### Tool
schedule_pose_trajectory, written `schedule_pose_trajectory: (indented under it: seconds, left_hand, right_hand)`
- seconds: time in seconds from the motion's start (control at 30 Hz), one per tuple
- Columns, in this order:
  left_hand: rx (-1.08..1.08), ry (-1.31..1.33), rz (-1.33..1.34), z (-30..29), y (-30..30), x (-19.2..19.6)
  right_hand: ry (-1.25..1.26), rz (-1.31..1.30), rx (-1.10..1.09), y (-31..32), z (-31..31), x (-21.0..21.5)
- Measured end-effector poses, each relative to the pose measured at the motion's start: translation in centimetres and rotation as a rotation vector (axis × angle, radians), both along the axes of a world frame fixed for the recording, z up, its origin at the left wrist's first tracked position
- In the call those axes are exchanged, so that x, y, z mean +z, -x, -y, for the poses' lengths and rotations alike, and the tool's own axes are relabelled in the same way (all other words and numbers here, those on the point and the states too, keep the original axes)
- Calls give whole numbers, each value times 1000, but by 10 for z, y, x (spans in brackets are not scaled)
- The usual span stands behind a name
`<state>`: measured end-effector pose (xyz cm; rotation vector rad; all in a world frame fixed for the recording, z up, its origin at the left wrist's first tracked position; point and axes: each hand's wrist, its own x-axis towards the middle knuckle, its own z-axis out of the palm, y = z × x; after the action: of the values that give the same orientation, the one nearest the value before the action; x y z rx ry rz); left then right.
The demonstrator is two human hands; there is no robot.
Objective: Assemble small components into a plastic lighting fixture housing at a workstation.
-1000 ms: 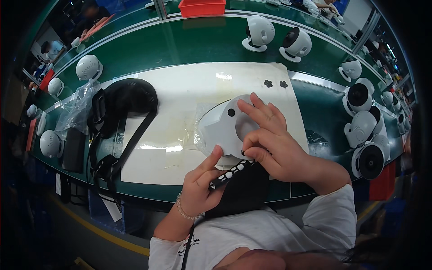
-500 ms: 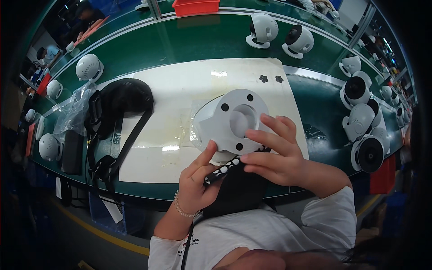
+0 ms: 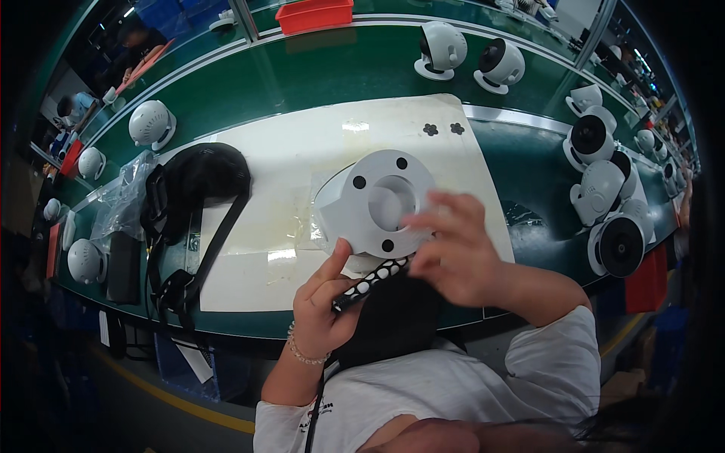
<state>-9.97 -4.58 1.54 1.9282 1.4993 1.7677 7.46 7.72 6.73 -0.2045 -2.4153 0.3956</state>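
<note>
Holding a white camera base (image 3: 375, 202) upright, left hand (image 3: 326, 302) beneath, right hand (image 3: 451, 257) curled at its rim

Camera base (image 3: 377, 202) over mat (image 3: 302, 151), bag (image 3: 192, 181) leftward.

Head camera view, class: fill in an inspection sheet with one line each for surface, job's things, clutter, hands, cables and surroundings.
Surface: white mat on green bench.
Job's things: white round camera base with three dark holes, raised above the mat.
Clutter: black strap bag; clear plastic bag; two small black flower-shaped pads.
Hands: left hand holds the base from below; right hand at its rim.
Cables: nothing seen.
Surroundings: white dome cameras; red tray.
</note>
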Motion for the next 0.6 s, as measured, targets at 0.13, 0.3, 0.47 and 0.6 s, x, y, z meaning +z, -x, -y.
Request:
schedule_pose_trajectory:
  seconds: [0.13,0.3,0.47,0.6]
  left_hand:
    - [11,2,20,0,-2,-1]
    - [34,7,9,0,-4,0]
    - [43,15,5,-1,-4,1]
    - [52,5,-11,-1,-3,1]
  right_hand:
    - [336,-44,-93,-4,-25,3]
    - [480,41,-84,-4,-20,6]
    - [-39,93,-173,-14,-20,6]
    - [-139,48,-219,-16,-19,3]
